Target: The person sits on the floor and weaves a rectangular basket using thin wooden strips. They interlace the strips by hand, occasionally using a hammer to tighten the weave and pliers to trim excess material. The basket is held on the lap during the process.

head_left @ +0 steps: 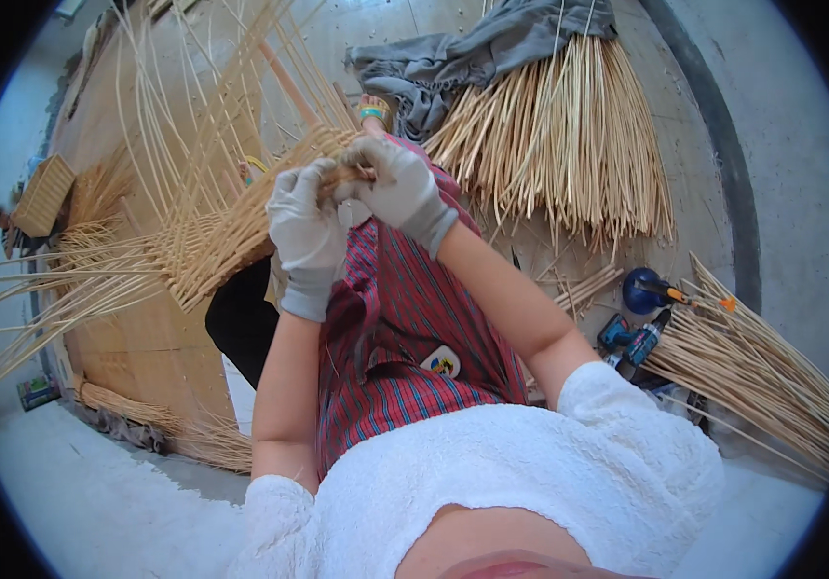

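A partly woven basket of pale cane lies slanting across my lap, with long loose stakes fanning up and to the left. Both my hands wear white gloves with grey cuffs. My left hand is closed on the basket's woven edge near the upper middle of the view. Just right of it and a little higher, my right hand pinches the same edge and canes, close beside the left. The exact strand between the fingertips is too small to make out. A red striped cloth covers my lap beneath them.
A large cane bundle under a grey cloth lies ahead right. At right are a cordless drill, a blue round object and more canes. A woven tray and cane piles stand left on the board floor.
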Demonstrator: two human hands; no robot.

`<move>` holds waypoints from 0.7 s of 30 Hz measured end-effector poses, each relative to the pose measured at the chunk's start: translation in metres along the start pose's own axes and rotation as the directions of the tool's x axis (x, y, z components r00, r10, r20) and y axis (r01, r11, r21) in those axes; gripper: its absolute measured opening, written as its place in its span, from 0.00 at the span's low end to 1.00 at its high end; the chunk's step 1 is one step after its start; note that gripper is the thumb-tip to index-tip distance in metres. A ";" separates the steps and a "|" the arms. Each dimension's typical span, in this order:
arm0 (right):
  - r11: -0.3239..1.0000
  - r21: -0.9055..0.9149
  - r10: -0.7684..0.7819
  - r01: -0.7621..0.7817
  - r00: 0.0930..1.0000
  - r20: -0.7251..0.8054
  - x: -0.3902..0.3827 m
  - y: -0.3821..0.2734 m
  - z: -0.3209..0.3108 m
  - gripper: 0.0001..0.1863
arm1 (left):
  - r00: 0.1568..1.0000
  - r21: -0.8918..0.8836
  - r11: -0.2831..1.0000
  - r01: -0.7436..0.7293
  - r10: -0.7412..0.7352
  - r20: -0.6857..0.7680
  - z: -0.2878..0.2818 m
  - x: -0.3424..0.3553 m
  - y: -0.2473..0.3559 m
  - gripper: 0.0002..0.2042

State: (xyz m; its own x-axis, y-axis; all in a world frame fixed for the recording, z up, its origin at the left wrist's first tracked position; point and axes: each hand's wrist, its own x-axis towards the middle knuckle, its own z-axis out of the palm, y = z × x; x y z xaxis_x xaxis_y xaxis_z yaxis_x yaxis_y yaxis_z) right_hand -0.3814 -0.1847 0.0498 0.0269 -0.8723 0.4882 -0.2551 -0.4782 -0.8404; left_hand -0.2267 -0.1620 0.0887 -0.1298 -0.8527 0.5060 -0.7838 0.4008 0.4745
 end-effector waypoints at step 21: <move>0.167 -0.757 0.951 -0.632 0.305 -0.045 -0.394 0.179 -0.127 0.30 | 0.941 0.216 0.924 -0.315 0.274 0.199 -0.005 0.057 -0.034 0.28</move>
State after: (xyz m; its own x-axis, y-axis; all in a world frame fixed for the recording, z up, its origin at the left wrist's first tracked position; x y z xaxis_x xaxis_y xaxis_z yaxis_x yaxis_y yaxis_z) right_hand -0.5602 0.0861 -0.2632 -0.2780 -0.7164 -0.6399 -0.7908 0.5489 -0.2709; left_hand -0.2039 -0.2226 0.1049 -0.4579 -0.7589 0.4630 -0.8145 0.5668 0.1237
